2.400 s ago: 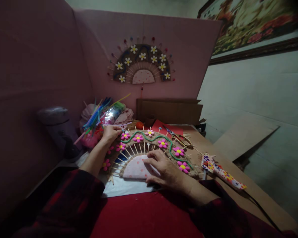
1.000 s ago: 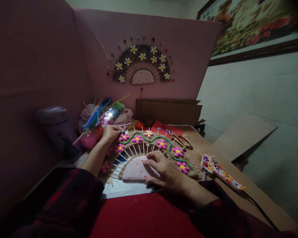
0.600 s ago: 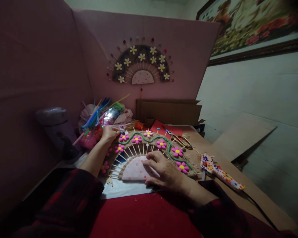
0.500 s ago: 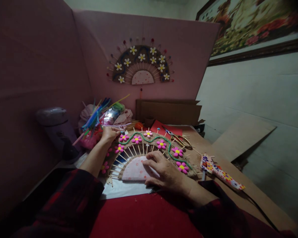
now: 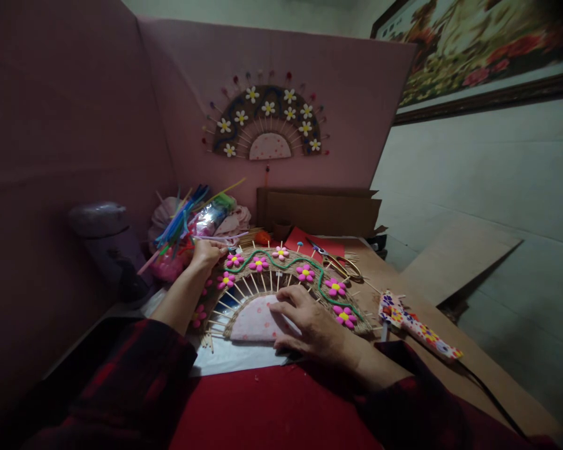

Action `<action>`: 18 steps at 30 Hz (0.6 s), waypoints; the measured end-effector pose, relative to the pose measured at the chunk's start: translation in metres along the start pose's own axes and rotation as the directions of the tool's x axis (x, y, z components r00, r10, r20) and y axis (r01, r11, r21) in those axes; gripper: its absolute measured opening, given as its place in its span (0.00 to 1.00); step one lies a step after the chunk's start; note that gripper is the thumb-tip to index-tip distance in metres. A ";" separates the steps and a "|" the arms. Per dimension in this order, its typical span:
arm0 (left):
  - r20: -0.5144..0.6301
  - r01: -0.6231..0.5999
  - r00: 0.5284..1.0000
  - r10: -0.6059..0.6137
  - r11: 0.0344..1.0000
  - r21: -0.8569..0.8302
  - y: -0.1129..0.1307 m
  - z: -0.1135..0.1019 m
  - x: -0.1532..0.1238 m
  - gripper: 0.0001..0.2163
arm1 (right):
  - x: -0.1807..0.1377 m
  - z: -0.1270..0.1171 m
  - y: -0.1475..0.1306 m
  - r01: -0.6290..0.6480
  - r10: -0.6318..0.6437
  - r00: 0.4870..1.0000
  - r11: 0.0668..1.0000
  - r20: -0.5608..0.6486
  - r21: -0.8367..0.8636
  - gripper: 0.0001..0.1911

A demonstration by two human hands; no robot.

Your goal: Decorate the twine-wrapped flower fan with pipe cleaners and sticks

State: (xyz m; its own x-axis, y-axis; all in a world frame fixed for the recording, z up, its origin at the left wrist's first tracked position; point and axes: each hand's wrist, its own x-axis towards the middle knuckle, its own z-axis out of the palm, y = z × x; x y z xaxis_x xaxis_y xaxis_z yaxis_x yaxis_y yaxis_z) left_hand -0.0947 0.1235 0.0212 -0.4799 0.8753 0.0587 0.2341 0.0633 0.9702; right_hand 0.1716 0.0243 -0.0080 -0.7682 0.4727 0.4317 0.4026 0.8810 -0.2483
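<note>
A half-round fan craft lies before me, with a twine-wrapped band [image 5: 291, 259], thin sticks, pink clay flowers [image 5: 305, 273] and a wavy green cord [image 5: 318, 284]. At its centre is a pale dotted fabric half-circle [image 5: 253, 322]. My right hand [image 5: 309, 322] rests over the right part of this fabric, fingers apart and slightly bent. My left hand [image 5: 209, 252] is at the fan's upper left rim, its fingers pinched together. Whatever sits between those fingertips is too small and dark to make out. One stick at the top carries a blue tip [image 5: 299, 244].
Gold-handled scissors [image 5: 340, 265] lie on red paper [image 5: 304, 240] behind the fan. A flower-patterned glue gun [image 5: 417, 328] with a black cord is at right. Pipe cleaners [image 5: 182, 215] and bags pile up at back left, beside a purple bottle [image 5: 107, 250]. A similar fan [image 5: 267, 119] hangs on the pink panel.
</note>
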 end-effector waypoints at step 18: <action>0.032 0.005 0.999 -0.002 0.995 -0.097 0.000 -0.001 0.002 0.04 | 0.021 -0.021 -0.030 -0.164 0.121 0.979 0.946 -0.162 -0.281 0.19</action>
State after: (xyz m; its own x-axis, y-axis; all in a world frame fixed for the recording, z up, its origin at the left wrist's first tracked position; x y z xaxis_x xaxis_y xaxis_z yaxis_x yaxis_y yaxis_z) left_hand -0.0961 0.1246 0.0214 -0.4531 0.8901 0.0491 0.1482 0.0209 0.9887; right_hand 0.1534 0.0082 0.0264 -0.6226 0.5724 0.5335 0.6463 0.7606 -0.0618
